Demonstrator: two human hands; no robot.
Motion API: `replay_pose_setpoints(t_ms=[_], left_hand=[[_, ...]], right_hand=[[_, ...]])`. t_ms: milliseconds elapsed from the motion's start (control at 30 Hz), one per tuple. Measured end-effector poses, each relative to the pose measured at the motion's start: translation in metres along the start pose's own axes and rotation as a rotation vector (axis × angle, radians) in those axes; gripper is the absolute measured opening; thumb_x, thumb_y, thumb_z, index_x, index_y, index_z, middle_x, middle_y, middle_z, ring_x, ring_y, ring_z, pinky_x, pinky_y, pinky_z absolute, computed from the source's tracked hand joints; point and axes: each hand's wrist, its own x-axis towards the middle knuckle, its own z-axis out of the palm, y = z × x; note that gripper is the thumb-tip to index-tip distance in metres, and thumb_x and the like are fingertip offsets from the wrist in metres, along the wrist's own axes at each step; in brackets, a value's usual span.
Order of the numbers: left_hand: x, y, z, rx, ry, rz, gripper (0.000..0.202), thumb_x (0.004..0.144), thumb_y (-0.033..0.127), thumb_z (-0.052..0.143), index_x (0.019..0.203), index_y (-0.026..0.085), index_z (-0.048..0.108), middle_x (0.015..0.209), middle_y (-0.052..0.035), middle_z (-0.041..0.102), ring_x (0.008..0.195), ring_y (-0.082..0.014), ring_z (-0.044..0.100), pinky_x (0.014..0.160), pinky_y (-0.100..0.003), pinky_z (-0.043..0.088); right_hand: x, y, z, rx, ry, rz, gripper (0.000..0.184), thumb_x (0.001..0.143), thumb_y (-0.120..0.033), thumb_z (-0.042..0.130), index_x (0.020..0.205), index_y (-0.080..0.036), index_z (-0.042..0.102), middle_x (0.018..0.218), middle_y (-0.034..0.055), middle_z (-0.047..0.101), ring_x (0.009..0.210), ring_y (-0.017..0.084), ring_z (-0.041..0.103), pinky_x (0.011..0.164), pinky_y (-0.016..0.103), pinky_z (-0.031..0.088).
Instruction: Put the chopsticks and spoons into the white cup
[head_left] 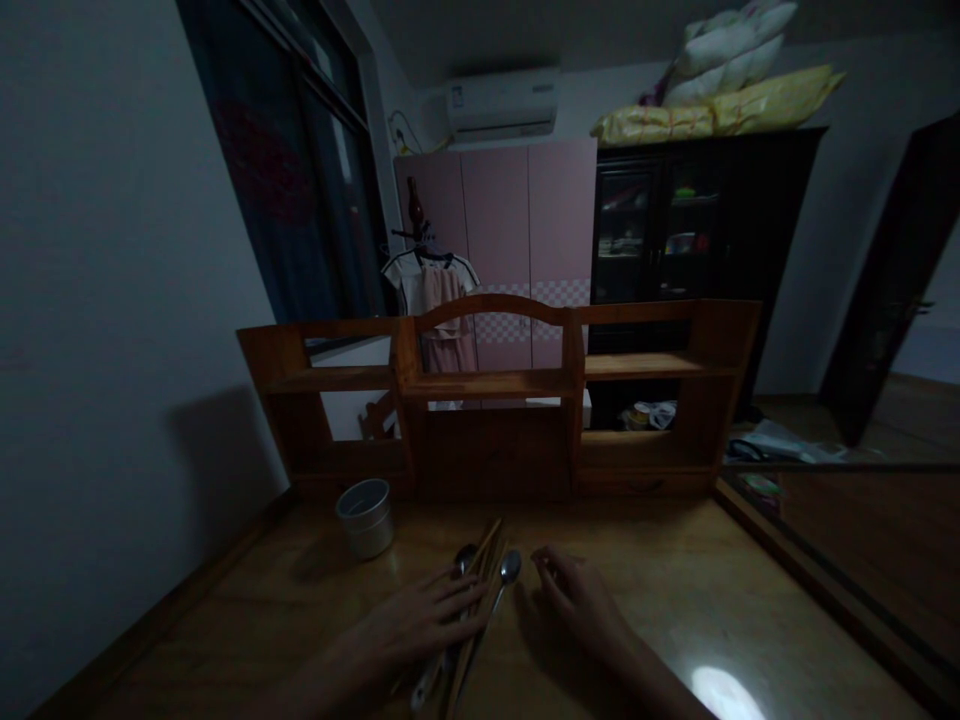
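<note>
My left hand [431, 618] lies with fingers stretched out and spread over a loose bundle of wooden chopsticks [487, 550] and spoons on the table. A metal spoon [510, 567] points its bowl away from me at the bundle's right side. Another, darker spoon [465, 556] shows its bowl just beyond my left fingers. Part of the bundle is hidden under that hand. To the right of the spoons, my right hand [577, 595] rests low over the table, its fingers loosely bent and nothing visible in them. A metal cup [366, 518] stands upright to the left, apart from both hands.
A wooden shelf unit [491, 385] runs along the back of the wooden table [660, 580]. The wall [127, 400] closes off the left side. A raised edge [795, 575] borders the table on the right. Behind stand a pink wardrobe [495, 215] and a dark cabinet [757, 220].
</note>
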Motion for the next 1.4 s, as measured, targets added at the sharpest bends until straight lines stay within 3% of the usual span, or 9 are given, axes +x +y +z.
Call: replay_pose_setpoints(t_ms=[267, 433, 533, 700, 767, 967, 1100, 1267, 1400], left_hand=[[-0.011, -0.005, -0.013, -0.157, -0.039, -0.110, 0.080, 0.083, 0.004, 0.050, 0.148, 0.037, 0.016, 0.152, -0.0026, 0.028, 0.137, -0.0237, 0.031, 0.111, -0.041, 0.031], [-0.013, -0.005, -0.029, -0.039, -0.012, -0.163, 0.073, 0.085, 0.010, 0.049, 0.148, 0.032, 0.019, 0.152, -0.0034, 0.028, 0.138, -0.0251, 0.028, 0.112, -0.046, 0.027], [-0.014, -0.014, -0.044, 0.069, 0.168, -0.333, 0.066, 0.087, 0.009, 0.044, 0.147, 0.029, 0.024, 0.150, -0.0047, 0.032, 0.139, -0.0251, 0.028, 0.114, -0.051, 0.021], [-0.022, -0.054, -0.045, 0.141, 0.858, -0.958, 0.077, 0.082, 0.032, 0.063, 0.146, 0.020, 0.023, 0.148, -0.0130, 0.030, 0.140, -0.0314, 0.022, 0.114, -0.056, 0.018], [-0.030, -0.072, -0.033, 0.089, 1.015, -1.139, 0.093, 0.073, 0.043, 0.072, 0.146, 0.017, 0.021, 0.148, -0.0158, 0.029, 0.138, -0.0330, 0.023, 0.112, -0.054, 0.023], [-0.055, -0.096, 0.021, -0.283, 1.187, -1.467, 0.117, 0.053, 0.051, 0.083, 0.145, 0.021, 0.018, 0.142, -0.0149, 0.033, 0.130, -0.0333, 0.036, 0.107, -0.051, 0.032], [-0.055, -0.093, 0.034, -0.510, 1.186, -1.584, 0.120, 0.050, 0.049, 0.084, 0.145, 0.022, 0.015, 0.140, -0.0155, 0.035, 0.127, -0.0336, 0.040, 0.105, -0.051, 0.034], [-0.024, -0.077, 0.010, -0.376, 1.208, -1.455, 0.109, 0.057, 0.047, 0.081, 0.145, 0.022, 0.021, 0.138, -0.0143, 0.038, 0.126, -0.0324, 0.041, 0.106, -0.051, 0.033], [0.024, -0.041, -0.023, -0.375, 1.125, -1.154, 0.088, 0.060, 0.044, 0.080, 0.135, 0.022, 0.039, 0.127, -0.0118, 0.047, 0.121, -0.0311, 0.045, 0.103, -0.049, 0.038]], right_hand=[[-0.003, 0.002, 0.001, -0.010, 0.031, -0.009, 0.029, 0.092, -0.028, 0.038, 0.102, -0.018, 0.064, 0.088, 0.0086, 0.067, 0.081, 0.020, 0.063, 0.072, 0.026, 0.043], [-0.003, 0.000, 0.000, -0.002, 0.019, -0.009, 0.025, 0.089, -0.025, 0.042, 0.099, -0.017, 0.064, 0.087, 0.0083, 0.068, 0.079, 0.020, 0.062, 0.070, 0.026, 0.043], [-0.002, -0.002, -0.001, -0.001, 0.014, -0.007, 0.026, 0.089, -0.023, 0.041, 0.099, -0.017, 0.065, 0.086, 0.0078, 0.067, 0.079, 0.020, 0.063, 0.070, 0.026, 0.043], [-0.001, -0.001, -0.001, -0.005, 0.012, -0.017, 0.025, 0.089, -0.023, 0.041, 0.096, -0.016, 0.064, 0.083, 0.0075, 0.067, 0.074, 0.019, 0.062, 0.068, 0.026, 0.043], [-0.001, 0.001, 0.001, -0.008, 0.015, -0.027, 0.026, 0.089, -0.024, 0.041, 0.098, -0.016, 0.064, 0.082, 0.0078, 0.068, 0.073, 0.019, 0.062, 0.068, 0.026, 0.043], [-0.002, 0.005, 0.003, -0.030, 0.016, -0.024, 0.025, 0.087, -0.022, 0.042, 0.100, -0.017, 0.063, 0.084, 0.0072, 0.067, 0.075, 0.019, 0.062, 0.068, 0.025, 0.042], [-0.003, 0.004, 0.003, -0.021, -0.002, -0.020, 0.024, 0.086, -0.020, 0.044, 0.100, -0.018, 0.063, 0.085, 0.0060, 0.067, 0.076, 0.018, 0.061, 0.068, 0.024, 0.042], [-0.003, 0.001, 0.004, -0.012, -0.022, -0.033, 0.019, 0.087, -0.020, 0.046, 0.095, -0.018, 0.063, 0.080, 0.0038, 0.065, 0.071, 0.016, 0.060, 0.062, 0.023, 0.041], [-0.004, -0.006, 0.003, 0.016, -0.002, -0.103, 0.036, 0.089, -0.026, 0.050, 0.125, -0.023, 0.053, 0.102, 0.0062, 0.064, 0.087, 0.019, 0.061, 0.074, 0.027, 0.048]])
